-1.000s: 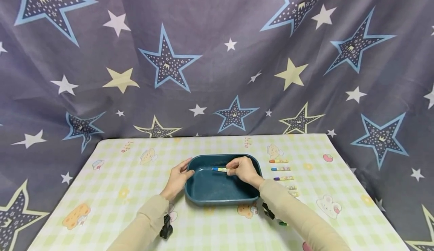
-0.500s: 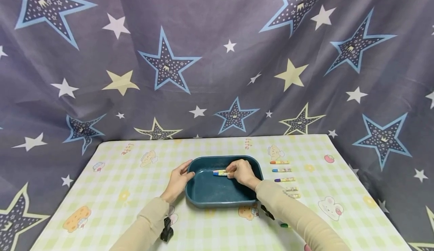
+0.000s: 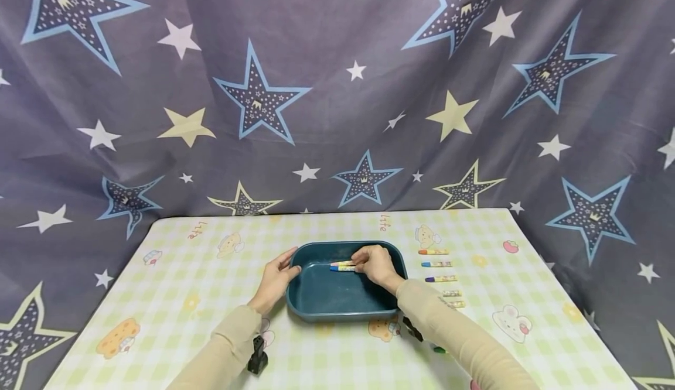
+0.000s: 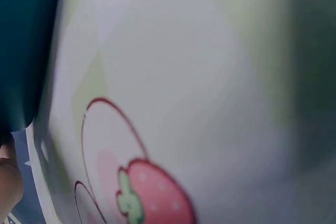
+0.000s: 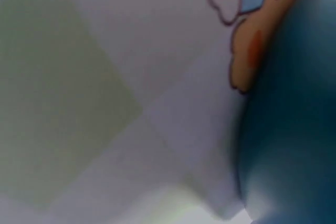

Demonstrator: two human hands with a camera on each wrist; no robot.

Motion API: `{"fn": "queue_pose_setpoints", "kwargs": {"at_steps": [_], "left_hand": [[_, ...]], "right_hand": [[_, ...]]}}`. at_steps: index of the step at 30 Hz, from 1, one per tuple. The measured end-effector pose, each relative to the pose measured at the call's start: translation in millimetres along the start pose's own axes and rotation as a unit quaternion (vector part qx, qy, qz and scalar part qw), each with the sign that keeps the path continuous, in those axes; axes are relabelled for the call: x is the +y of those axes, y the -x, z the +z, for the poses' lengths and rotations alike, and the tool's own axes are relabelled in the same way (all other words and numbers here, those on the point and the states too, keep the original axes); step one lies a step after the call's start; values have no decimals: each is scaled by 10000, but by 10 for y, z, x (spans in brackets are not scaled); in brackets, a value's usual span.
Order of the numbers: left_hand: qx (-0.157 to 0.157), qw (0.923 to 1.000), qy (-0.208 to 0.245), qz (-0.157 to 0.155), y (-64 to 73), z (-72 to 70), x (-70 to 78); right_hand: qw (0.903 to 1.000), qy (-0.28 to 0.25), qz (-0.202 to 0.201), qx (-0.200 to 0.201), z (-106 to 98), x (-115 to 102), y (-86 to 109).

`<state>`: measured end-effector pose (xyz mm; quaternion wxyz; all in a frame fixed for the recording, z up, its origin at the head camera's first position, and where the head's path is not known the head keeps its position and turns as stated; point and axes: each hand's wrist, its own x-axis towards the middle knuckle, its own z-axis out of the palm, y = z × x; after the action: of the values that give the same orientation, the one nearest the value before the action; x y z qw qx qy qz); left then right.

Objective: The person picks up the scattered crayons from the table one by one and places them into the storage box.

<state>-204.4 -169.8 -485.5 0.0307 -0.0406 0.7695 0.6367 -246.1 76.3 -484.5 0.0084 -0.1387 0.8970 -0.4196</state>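
Note:
A dark teal rectangular basin (image 3: 337, 296) stands on the table. My left hand (image 3: 274, 281) grips its left side, thumb over the rim and fingers along the outer wall. My right hand (image 3: 375, 266) reaches inside and pinches the right end of a blue-tipped crayon (image 3: 345, 269) low in the basin. Right behind that lies a second crayon (image 3: 343, 263) with a yellowish wrapper, its right end hidden by the fingers. In the left wrist view, the basin's wall (image 4: 23, 51) and part of the left hand (image 4: 8, 182) show. The right wrist view shows only blurred basin wall (image 5: 299, 103) and cloth.
Right of the basin, several crayons lie in a column: an orange-tipped crayon (image 3: 433, 252), a blue one (image 3: 436, 264), a purple one (image 3: 440, 279) and others partly behind the right sleeve (image 3: 448, 320). A green-tipped crayon (image 3: 440, 349) peeks out beside that forearm. Checked cloth (image 3: 174, 296) covers the table.
My right hand has lowered the blue-tipped crayon slightly, so that it lies alongside the yellowish one, which shows more clearly now. The left hand stays on the basin's rim.

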Motion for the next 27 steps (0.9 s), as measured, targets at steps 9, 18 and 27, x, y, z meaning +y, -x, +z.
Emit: {"fn": "queue_pose_setpoints", "kwargs": {"at_steps": [9,18,27], "left_hand": [[-107,9999,9,24,7,-10,-1],[101,9999,-63,61,-43,6,-109],[66,10000,-24,-10,-57,-3,-99]], "right_hand": [[9994,-259,195,71,9,1,-6],[9938,-1107,-55,4,-8,-47,-23],[9699,-2412,-191,-263,-310,-147,3]]}}
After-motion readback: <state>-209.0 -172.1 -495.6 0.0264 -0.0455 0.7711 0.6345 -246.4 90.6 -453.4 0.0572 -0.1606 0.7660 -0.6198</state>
